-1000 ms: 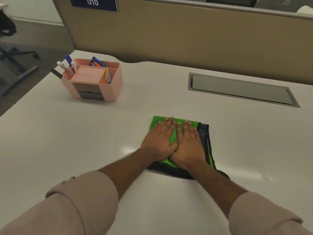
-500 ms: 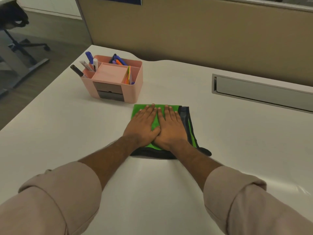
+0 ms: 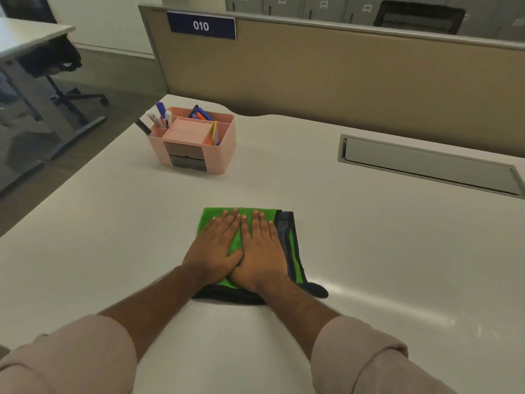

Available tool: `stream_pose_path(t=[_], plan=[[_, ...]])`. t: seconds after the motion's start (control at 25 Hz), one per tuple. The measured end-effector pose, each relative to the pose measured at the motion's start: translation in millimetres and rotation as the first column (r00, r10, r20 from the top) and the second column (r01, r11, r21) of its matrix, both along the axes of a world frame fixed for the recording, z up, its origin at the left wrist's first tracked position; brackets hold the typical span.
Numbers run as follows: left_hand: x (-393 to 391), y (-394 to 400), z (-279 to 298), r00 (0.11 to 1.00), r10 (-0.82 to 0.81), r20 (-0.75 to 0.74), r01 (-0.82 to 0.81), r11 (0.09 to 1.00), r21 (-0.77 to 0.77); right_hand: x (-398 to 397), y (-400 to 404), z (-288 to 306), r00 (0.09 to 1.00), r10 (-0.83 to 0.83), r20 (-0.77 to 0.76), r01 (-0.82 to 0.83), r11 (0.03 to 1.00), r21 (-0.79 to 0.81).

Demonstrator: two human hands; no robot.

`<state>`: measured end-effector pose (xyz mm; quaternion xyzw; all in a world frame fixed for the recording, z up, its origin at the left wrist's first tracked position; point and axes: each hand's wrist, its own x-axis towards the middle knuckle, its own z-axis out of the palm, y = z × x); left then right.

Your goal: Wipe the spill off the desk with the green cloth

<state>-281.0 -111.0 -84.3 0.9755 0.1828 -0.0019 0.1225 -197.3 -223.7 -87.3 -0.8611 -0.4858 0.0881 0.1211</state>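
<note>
Both hands are pressing flat on the green cloth (image 3: pixel 218 220), which is lying folded on the counter (image 3: pixel 369 251) toward the near edge, roughly midway between the left and right edges. The left hand (image 3: pixel 213 248) and the right hand (image 3: pixel 262 254) are resting side by side, thumbs touching, with the fingers (image 3: pixel 227 223) stretched out straight and close together, gripping nothing, only bearing down with palms.

The cloth is looking soft, light and limp, with darker layers showing along its right side and near edge, so it is probably going to bunch or unfold if dragged by one corner. Flat palm pressure over its middle, as now, seems the better hold; pinching an edge would likely let the layers slide apart. No spill is clearly showing; a faint sheen is lying on the counter just right of the cloth, but whether it is liquid or glare cannot be told.

Open counter is stretching to the right and toward the near edge. Toward the far left corner a pink organiser (image 3: pixel 196 143) holding pens is standing well apart from the cloth, and a recessed grey hatch (image 3: pixel 426 166) is sitting near the far right edge; strokes that way would want to stop short of both.
</note>
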Motion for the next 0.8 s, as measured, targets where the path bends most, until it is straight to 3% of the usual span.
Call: stream_pose_path(t=[0.36, 0.56, 0.8], plan=[[26, -107, 3, 0.999, -0.027, 0.04, 0.026, 1.0, 0.007, 22, -108, 1, 0.999, -0.025, 0.028, 0.025, 1.0, 0.013], [95, -167, -1, 0.998, -0.024, 0.051, 0.024, 1.0, 0.005, 88, -172, 3, 0.995, -0.08, 0.052, 0.079, 0.996, 0.032], [185, -240, 0, 0.984, -0.166, 0.071, 0.166, 0.986, 0.001, 160, -255, 6, 0.969, -0.229, 0.096, 0.231, 0.973, -0.014]])
